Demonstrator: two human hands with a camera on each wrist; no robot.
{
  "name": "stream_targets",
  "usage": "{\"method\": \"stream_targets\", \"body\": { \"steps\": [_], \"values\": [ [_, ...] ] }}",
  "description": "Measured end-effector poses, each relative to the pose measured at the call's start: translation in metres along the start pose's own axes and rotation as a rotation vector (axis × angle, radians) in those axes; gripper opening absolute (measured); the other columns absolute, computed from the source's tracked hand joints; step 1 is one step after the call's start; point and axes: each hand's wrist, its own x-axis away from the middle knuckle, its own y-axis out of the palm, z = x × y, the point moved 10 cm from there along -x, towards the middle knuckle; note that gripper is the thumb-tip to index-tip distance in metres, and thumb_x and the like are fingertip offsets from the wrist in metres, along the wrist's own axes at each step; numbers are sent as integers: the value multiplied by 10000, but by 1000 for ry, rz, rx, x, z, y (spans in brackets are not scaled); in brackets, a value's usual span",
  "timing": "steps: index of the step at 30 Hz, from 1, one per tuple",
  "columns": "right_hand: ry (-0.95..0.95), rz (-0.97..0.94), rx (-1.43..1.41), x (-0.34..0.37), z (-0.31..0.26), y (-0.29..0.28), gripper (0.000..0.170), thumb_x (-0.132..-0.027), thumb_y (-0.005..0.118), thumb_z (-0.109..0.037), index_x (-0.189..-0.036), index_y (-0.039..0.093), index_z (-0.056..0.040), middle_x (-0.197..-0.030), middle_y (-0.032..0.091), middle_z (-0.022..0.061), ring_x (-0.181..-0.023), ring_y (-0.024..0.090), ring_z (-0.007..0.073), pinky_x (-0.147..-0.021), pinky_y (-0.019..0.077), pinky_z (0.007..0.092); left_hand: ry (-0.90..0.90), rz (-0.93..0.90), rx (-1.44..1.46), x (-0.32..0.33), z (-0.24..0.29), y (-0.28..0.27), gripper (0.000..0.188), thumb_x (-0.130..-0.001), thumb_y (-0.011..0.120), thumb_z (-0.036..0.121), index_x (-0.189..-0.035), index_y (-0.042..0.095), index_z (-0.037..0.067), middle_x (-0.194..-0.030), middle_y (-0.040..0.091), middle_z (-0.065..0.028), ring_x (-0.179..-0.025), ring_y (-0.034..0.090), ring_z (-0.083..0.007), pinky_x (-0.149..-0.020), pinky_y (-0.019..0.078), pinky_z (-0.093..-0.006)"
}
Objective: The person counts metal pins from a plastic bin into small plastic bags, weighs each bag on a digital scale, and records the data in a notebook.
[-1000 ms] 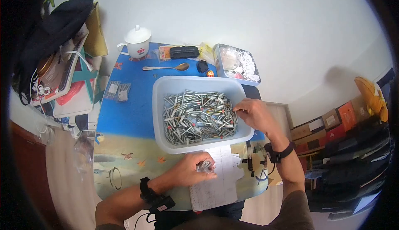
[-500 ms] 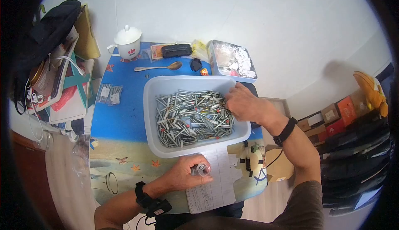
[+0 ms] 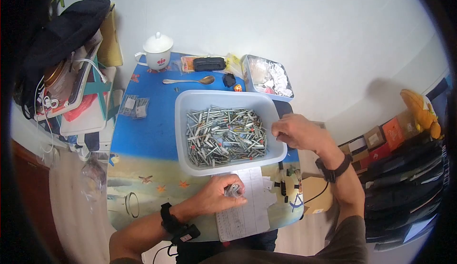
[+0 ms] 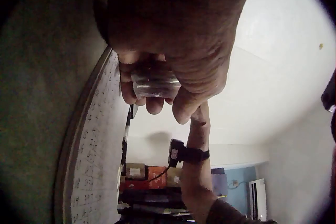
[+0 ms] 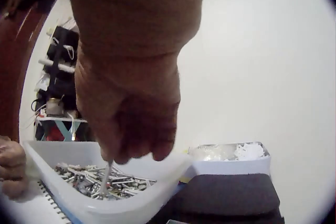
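A pale plastic bin (image 3: pixel 183 161) holds a heap of slim metal pins (image 3: pixel 228 135), some with white or red parts. My right hand (image 3: pixel 304 133) is above the bin's right rim, fingers pointing down and curled together. In the right wrist view a thin metal pin (image 5: pixel 106 176) hangs from its pinched fingertips over the heap. Just in front of the bin, above a notebook (image 3: pixel 245 211), my left hand (image 3: pixel 216 195) grips a small clear plastic bag (image 3: pixel 234 190). The left wrist view shows the shiny clear bag (image 4: pixel 156 83) between thumb and fingers, its contents unclear.
Two small packs of pins (image 3: pixel 134 106) lie left of the bin. Behind it are a lidded mug (image 3: pixel 158 52), a spoon (image 3: pixel 190 80), a black case (image 3: pixel 209 64) and a tin of white pieces (image 3: pixel 269 76). A black strapped device (image 3: pixel 284 185) sits to the right of the notebook.
My right hand dipped further left over the heap, then came back right and now stands over the bin's right rim with a pin. The left hand keeps its hold on the bag.
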Motion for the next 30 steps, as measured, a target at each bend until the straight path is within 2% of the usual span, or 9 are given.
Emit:
{"method": "stream_targets", "body": {
  "steps": [2,4,5,7,10,14,15,19,30],
  "values": [
    [57,59,-135,16,-8,-5,120,-759,729,-44,-834,639,-66,-811,638,59,-764,626,235,-728,480,381,8,-5,11,-1,-1,2,230,-793,781,176,-910,642,34,-853,631,-42,-801,566,-118,-707,454,-291],
    [250,305,-667,39,0,-9,80,-872,676,-43,-948,654,-30,-795,637,34,-744,614,153,-648,490,308,42,9,23,-1,3,2,218,-803,778,165,-916,642,36,-850,626,-32,-805,559,-112,-707,448,-285],
    [249,308,-667,46,-7,-4,80,-872,676,-43,-948,654,-30,-795,637,34,-744,614,153,-648,490,308,43,8,20,0,3,2,218,-803,778,165,-916,642,36,-850,626,-32,-805,559,-112,-707,448,-285],
    [293,426,-1103,63,-9,11,126,-932,668,-118,-990,651,-7,-824,623,12,-753,601,94,-680,485,258,-18,-1,24,1,0,3,212,-814,776,157,-922,640,36,-854,625,-24,-816,553,-101,-711,445,-275],
    [252,446,-1340,73,-28,36,171,-955,653,-170,-967,648,0,-838,614,18,-714,610,110,-667,501,262,-42,-34,-55,1,5,3,195,-825,783,131,-945,646,58,-917,653,-4,-872,581,-89,-747,451,-267],
    [225,557,-1681,69,-48,57,245,-996,587,-252,-932,607,-17,-945,677,131,-728,666,162,-659,559,299,-29,-16,-67,0,5,4,214,-820,778,157,-924,638,32,-880,621,-21,-826,549,-91,-722,449,-268],
    [250,579,-1716,70,-49,61,238,-1001,573,-258,-956,579,-25,-975,690,174,-757,689,188,-685,576,312,-27,-16,-38,1,4,4,216,-820,777,158,-927,637,32,-881,619,-22,-827,549,-91,-722,450,-270],
    [294,611,-1871,68,-55,68,215,-1002,570,-252,-1004,573,-37,-914,682,142,-685,656,169,-623,542,277,-48,-22,-56,1,7,3,228,-820,776,163,-937,634,30,-878,611,-21,-828,548,-91,-721,449,-271],
    [387,387,-1567,51,-71,72,146,-998,538,-139,-1125,546,-66,-800,611,39,-676,504,101,-645,419,239,-40,-25,-59,1,0,3,220,-827,779,160,-943,637,40,-892,620,-11,-828,556,-87,-712,454,-264]
  ]
}}
